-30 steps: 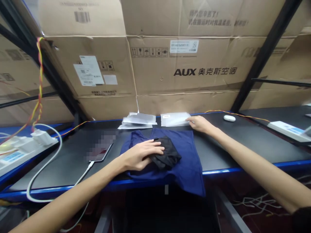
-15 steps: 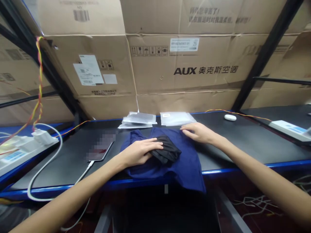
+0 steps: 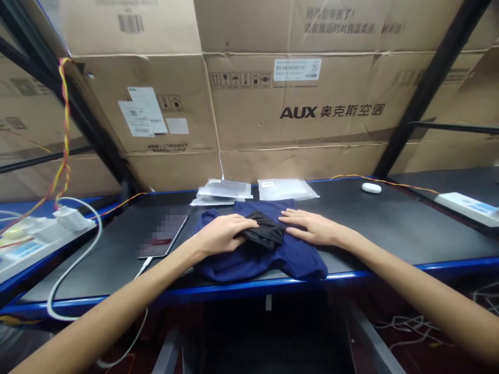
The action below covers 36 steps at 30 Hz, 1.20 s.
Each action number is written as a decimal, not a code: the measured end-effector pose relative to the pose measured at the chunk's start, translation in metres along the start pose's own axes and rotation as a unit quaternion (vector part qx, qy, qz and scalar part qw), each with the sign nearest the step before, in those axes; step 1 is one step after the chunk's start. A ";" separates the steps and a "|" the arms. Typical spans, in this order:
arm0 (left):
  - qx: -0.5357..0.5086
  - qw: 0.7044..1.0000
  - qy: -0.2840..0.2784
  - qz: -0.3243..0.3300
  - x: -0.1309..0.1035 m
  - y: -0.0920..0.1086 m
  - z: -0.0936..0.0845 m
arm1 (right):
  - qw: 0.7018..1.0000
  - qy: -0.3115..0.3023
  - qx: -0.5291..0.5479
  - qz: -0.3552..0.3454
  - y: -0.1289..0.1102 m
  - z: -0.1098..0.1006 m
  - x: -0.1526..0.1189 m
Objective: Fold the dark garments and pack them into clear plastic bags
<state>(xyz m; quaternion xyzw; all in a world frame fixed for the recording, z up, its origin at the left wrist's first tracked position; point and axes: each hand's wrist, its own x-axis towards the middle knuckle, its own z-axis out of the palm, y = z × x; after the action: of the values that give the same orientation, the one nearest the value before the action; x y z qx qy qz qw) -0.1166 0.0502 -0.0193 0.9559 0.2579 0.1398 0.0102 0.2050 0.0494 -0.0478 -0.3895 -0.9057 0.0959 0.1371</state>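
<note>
A dark blue cloth (image 3: pixel 234 265) lies spread and wrinkled at the front edge of the black table, with a bunched black cloth (image 3: pixel 265 231) on top of it. My left hand (image 3: pixel 226 233) is closed around the left side of the black cloth, its thumb beneath and fingers above. My right hand (image 3: pixel 312 226) rests flat on the blue cloth, fingers spread, their tips close to the black cloth's right side.
Clear plastic packets (image 3: pixel 224 191) and another packet pile (image 3: pixel 286 189) lie behind the cloths. A charging phone (image 3: pixel 166 238) is at left, a white case (image 3: pixel 371 188) at right. Power strips (image 3: pixel 468 205) sit at both sides. Cardboard (image 3: pixel 241 124) stands behind.
The blue cloth's front right part has moved up from below the table edge onto the table. My right hand has come left and slightly nearer, onto the cloth. The black cloth has shifted slightly left.
</note>
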 end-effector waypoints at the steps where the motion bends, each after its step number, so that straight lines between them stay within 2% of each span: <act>1: 0.013 1.000 0.003 -0.008 0.004 0.000 -0.002 | 1.000 0.001 0.004 -0.001 0.001 0.001 -0.001; 5: 0.068 0.992 0.037 -0.096 0.028 0.012 -0.013 | 1.000 0.001 0.015 0.002 0.004 0.000 -0.002; 8: 0.105 0.982 0.027 -0.152 0.048 0.031 -0.013 | 1.000 0.010 0.022 0.011 0.007 -0.004 -0.004; 10: 0.131 0.977 0.005 -0.165 0.060 0.043 -0.006 | 1.000 0.014 0.018 0.012 0.008 -0.006 -0.005; 14: 0.134 0.980 -0.049 -0.141 0.068 0.055 0.009 | 1.000 0.015 0.010 0.007 0.009 -0.009 -0.008; 16: 0.112 0.983 -0.060 -0.132 0.065 0.052 0.007 | 1.000 0.017 0.012 0.004 0.008 -0.009 -0.009; 18: 0.081 0.988 -0.071 -0.111 0.059 0.045 -0.003 | 1.000 0.019 0.016 0.005 0.008 -0.009 -0.009; 22: 0.023 0.988 -0.153 -0.022 0.047 0.024 -0.027 | 0.999 0.007 0.030 0.014 0.009 -0.011 -0.009; 24: 0.007 0.985 -0.170 0.003 0.044 0.016 -0.033 | 0.999 -0.001 0.035 0.021 0.010 -0.012 -0.009; 31: 0.000 0.994 -0.108 0.004 0.045 -0.001 -0.016 | 0.999 -0.004 0.047 0.025 0.013 -0.011 -0.010; 36: 0.012 0.999 -0.051 0.002 0.051 0.001 -0.010 | 0.998 0.010 0.047 0.034 0.016 -0.009 -0.011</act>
<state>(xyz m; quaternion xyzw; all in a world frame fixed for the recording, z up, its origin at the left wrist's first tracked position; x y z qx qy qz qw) -0.0766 0.0735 0.0038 0.9624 0.2567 0.0880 0.0112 0.2263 0.0531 -0.0454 -0.4139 -0.8850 0.1394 0.1613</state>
